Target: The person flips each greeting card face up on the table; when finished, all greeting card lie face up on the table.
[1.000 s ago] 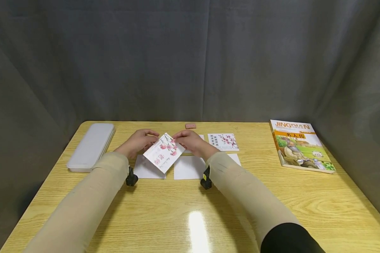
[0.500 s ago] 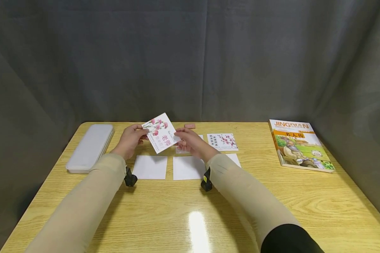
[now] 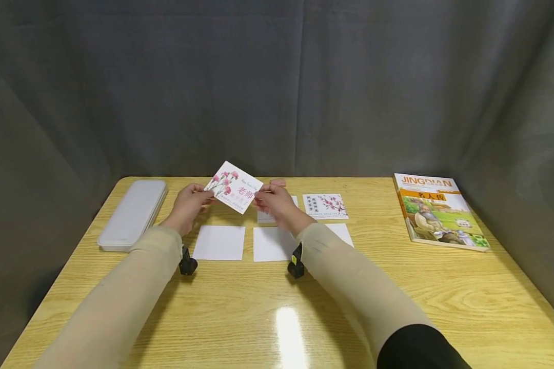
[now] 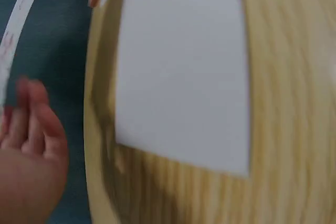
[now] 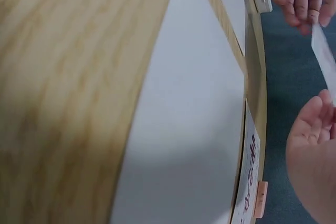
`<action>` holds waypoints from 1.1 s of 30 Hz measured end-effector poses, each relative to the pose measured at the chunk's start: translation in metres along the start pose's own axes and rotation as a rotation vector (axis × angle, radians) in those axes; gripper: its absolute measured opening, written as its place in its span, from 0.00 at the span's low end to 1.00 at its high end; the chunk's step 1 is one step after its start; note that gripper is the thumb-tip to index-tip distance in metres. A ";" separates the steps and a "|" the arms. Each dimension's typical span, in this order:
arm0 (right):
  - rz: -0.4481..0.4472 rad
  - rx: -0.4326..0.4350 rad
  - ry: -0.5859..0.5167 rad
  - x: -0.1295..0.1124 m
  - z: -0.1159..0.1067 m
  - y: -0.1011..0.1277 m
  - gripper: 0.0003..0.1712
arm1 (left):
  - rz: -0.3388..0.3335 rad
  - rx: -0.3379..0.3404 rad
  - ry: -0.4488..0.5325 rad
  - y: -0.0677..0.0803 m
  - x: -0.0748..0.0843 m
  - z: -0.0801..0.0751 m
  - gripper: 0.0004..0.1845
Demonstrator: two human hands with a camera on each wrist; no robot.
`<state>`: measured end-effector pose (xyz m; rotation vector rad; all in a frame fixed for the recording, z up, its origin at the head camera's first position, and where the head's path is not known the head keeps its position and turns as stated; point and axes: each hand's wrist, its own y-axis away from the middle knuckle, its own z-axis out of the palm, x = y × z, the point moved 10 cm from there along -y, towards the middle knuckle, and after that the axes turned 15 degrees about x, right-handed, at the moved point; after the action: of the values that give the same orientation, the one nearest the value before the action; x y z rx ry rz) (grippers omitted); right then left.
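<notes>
**Flower card held above the counter by both hands**

The left hand (image 3: 190,201) pinches the left edge of the flower card (image 3: 234,186); the right hand (image 3: 273,201) pinches its right edge. Both hands are clamped on the card. The card is raised clear of the counter (image 3: 277,307), tilted, printed face toward the head camera, pink blossoms at its left.

On the counter below the hands lie two blank white cards: one (image 3: 219,242) under the left hand, one (image 3: 272,244) under the right. A further printed card with blossom branches (image 3: 325,206) lies just right of the right hand. A small pink eraser (image 3: 277,182) sits at the far edge, partly hidden by the right hand.

A white case (image 3: 134,212) lies at the left side of the counter, well apart from an illustrated book (image 3: 438,210) at the right side
</notes>
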<state>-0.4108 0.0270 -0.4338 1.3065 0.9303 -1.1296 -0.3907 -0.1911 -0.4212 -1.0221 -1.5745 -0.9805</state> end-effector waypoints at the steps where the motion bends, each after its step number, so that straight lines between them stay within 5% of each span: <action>1: -0.006 0.011 0.026 0.000 -0.001 -0.001 0.02 | 0.038 -0.006 -0.054 0.001 0.001 0.000 0.12; 5: -0.006 0.017 0.124 0.003 -0.002 -0.004 0.03 | 0.274 -0.053 -0.351 0.008 0.014 0.010 0.24; 9: 0.001 0.019 0.188 0.006 0.000 -0.002 0.03 | 0.518 -0.170 -0.600 0.024 0.025 0.038 0.25; 12: 0.006 0.035 0.203 0.008 0.001 -0.003 0.05 | 0.622 -0.261 -0.725 0.034 0.023 0.058 0.23; 22: 0.052 0.083 0.079 0.010 0.007 -0.006 0.22 | 0.643 -0.350 -0.915 0.039 0.010 0.074 0.23; 33: 0.059 -0.127 0.251 0.016 0.026 0.007 0.28 | 0.661 -0.352 -1.062 0.037 -0.001 0.072 0.23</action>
<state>-0.4029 -0.0010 -0.4456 1.3817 1.1203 -0.8591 -0.3771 -0.1124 -0.4318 -2.3730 -1.6399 -0.2010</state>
